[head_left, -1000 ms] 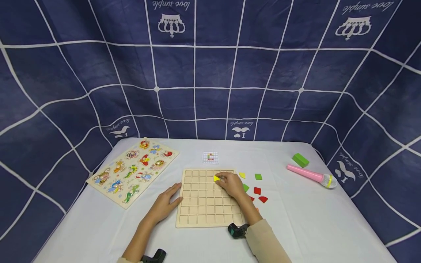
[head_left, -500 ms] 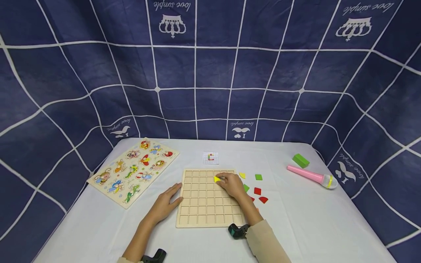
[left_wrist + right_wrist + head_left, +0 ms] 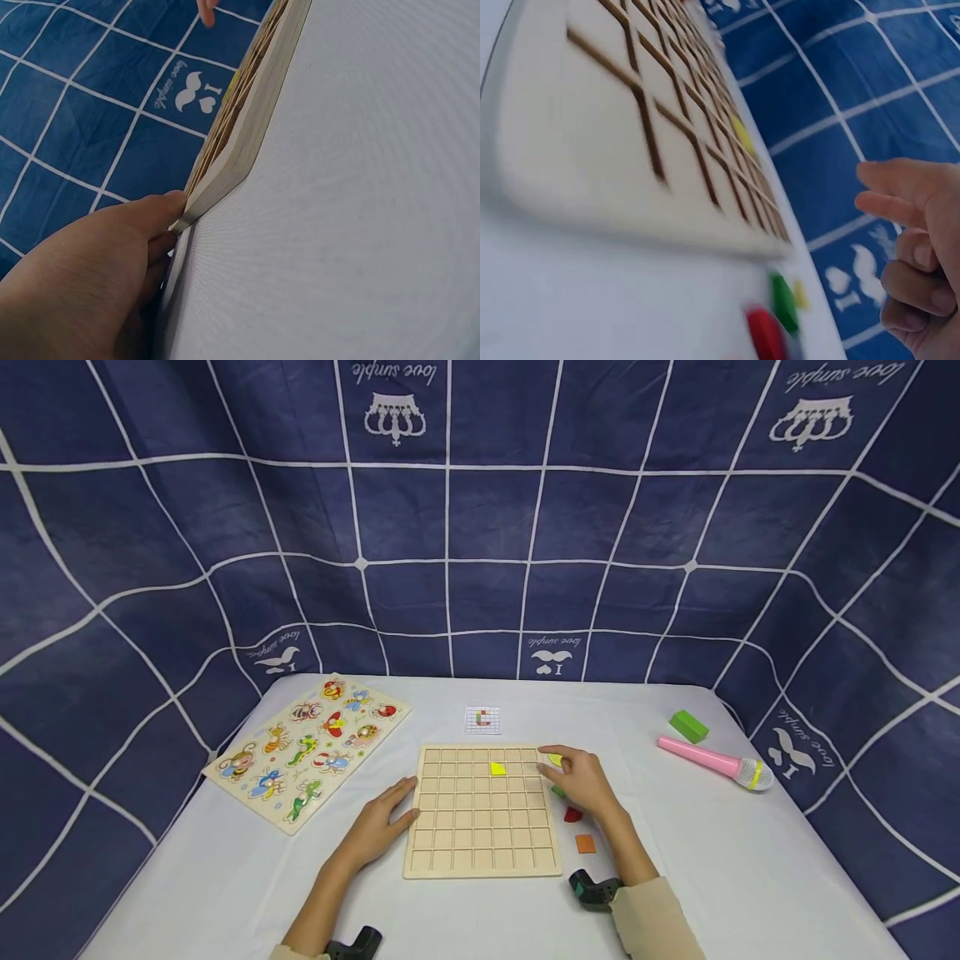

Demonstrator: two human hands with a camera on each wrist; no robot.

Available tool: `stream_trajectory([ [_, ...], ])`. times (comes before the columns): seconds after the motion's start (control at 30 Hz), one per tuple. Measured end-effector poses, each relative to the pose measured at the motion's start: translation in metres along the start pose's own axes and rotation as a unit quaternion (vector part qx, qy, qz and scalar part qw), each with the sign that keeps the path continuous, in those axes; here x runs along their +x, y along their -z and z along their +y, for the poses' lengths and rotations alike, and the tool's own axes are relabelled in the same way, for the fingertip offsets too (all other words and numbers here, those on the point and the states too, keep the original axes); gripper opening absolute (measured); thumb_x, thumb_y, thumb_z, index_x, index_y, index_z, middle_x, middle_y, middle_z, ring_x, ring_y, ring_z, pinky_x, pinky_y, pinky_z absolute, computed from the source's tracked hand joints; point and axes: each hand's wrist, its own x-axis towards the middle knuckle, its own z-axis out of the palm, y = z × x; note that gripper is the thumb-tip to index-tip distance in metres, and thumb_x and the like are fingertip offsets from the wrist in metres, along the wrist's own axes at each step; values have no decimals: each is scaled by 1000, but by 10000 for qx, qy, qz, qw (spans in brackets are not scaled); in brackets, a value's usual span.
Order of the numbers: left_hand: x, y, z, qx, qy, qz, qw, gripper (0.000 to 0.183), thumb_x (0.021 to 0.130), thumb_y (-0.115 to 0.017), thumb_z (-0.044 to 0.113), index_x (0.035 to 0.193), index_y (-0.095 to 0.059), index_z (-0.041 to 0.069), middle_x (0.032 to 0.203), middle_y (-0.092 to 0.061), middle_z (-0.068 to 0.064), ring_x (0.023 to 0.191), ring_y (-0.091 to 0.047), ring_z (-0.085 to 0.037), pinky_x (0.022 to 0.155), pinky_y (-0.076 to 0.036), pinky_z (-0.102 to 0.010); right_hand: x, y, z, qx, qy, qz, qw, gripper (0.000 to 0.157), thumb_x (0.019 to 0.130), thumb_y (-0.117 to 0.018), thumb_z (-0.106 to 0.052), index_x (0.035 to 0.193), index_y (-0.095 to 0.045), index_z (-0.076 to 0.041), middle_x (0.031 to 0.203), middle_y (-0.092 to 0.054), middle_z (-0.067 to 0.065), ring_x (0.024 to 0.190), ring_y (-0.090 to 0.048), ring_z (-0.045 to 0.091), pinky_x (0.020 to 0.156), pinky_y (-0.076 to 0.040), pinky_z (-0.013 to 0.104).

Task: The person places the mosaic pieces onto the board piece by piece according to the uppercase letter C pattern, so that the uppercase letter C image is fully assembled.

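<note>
A square wooden grid board (image 3: 480,839) lies on the table in the head view. One yellow quarter-round tile (image 3: 497,769) sits in a cell of its upper part. My left hand (image 3: 375,825) touches the board's left edge with straight, spread fingers, and its thumb (image 3: 161,210) shows at the edge in the left wrist view. Off the board's upper right side, my right hand (image 3: 587,783) hovers with thumb and forefinger apart and nothing held. Beneath those fingers lies another yellow tile (image 3: 555,760), partly covered. The right wrist view shows its other fingers (image 3: 915,289) curled.
Right of the board lie a green tile (image 3: 558,791), a red tile (image 3: 572,815) and an orange square tile (image 3: 586,843). A small pattern card (image 3: 482,720) is behind it. An insect puzzle board (image 3: 307,752) lies left; a pink microphone (image 3: 708,760) and green block (image 3: 688,726) lie right.
My right hand has let go of the yellow tile, which stays in its cell, and has moved right to beside the loose tiles. The left hand has stayed at the board's edge.
</note>
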Motion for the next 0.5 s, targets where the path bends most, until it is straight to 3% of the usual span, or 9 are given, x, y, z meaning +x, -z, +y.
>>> stream_trajectory([
  [0.23, 1, 0, -1, 20, -16, -15, 10000, 56, 90, -61, 27, 139, -42, 8, 143, -37, -14, 132, -31, -29, 108, -26, -45, -23, 43, 22, -254, -268, 237, 9990, 34, 80, -73, -27, 111, -68, -13, 47, -29, -4, 41, -23, 10, 36, -21, 22],
  [0.5, 0, 1, 0, 29, 26, -32, 10000, 56, 90, -61, 28, 139, -42, 9, 143, -36, -14, 132, -31, -30, 108, -26, -45, -45, 53, 50, -245, -536, 64, 9982, 35, 77, -76, -23, 109, -69, -11, 46, -29, -4, 42, -23, 10, 38, -22, 23],
])
